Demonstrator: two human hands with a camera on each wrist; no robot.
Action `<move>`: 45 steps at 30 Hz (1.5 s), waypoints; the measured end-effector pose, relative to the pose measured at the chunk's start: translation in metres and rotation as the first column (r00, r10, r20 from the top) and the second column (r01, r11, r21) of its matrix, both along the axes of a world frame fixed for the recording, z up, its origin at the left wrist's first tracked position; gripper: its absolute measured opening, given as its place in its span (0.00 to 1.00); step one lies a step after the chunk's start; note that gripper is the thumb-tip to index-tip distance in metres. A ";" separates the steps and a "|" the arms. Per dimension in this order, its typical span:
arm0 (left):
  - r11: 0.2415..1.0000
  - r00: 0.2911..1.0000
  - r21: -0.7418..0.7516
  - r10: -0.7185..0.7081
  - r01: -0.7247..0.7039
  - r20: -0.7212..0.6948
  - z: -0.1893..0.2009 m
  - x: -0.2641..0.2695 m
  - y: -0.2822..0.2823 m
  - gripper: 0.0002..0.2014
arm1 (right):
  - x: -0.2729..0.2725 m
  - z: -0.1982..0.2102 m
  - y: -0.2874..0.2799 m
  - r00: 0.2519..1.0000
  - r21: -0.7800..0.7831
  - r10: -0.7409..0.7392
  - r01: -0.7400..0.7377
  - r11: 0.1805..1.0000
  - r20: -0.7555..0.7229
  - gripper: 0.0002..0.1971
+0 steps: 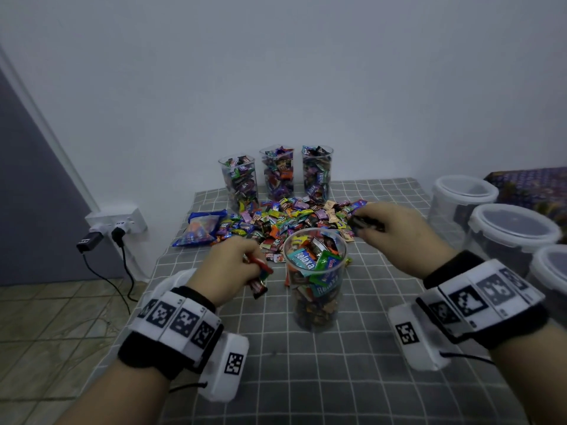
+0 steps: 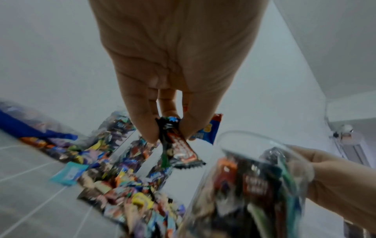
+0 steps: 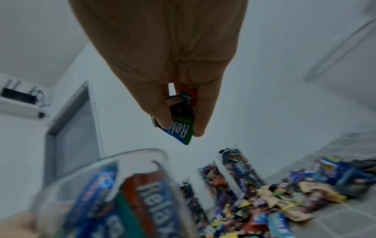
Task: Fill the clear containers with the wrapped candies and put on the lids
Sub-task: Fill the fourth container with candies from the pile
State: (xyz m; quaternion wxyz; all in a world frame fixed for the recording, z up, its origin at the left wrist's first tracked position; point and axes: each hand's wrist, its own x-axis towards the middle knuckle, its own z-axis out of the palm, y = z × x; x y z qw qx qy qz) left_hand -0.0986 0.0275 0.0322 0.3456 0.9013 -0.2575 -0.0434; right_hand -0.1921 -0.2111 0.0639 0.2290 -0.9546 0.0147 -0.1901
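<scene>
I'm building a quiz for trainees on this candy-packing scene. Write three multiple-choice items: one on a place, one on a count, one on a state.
1. Where does the near clear container stand?
A. between the two hands
B. on the floor
C. against the wall

2. How many filled containers stand in the back row?
A. one
B. three
C. five

3. What is the left hand doing?
A. lying flat
B. pressing a lid
C. pinching wrapped candies

Answers:
1 A, it stands on the checked cloth between the left hand and the right hand.
2 B, three stand by the wall.
3 C, the left wrist view shows fingertips pinching wrappers.
</scene>
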 end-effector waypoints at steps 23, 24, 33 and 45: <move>0.949 0.997 -0.316 0.018 0.005 0.069 0.040 -0.009 -0.019 0.12 | -0.002 -0.036 0.024 0.986 0.463 0.164 -0.158 0.872 0.028 0.43; 0.945 0.998 -0.326 0.003 0.019 0.067 0.042 -0.010 -0.022 0.13 | -0.002 -0.043 0.023 0.981 0.540 0.192 -0.149 0.828 -0.024 0.50; 0.956 0.993 -0.271 -0.108 0.115 0.042 0.045 -0.018 -0.057 0.16 | 0.005 -0.062 0.027 0.954 0.739 0.296 -0.175 0.651 -0.035 0.37; 0.978 0.968 -0.184 -0.054 0.101 0.245 0.049 -0.027 -0.058 0.12 | 0.005 -0.061 0.026 0.964 0.710 0.262 -0.157 0.686 -0.040 0.39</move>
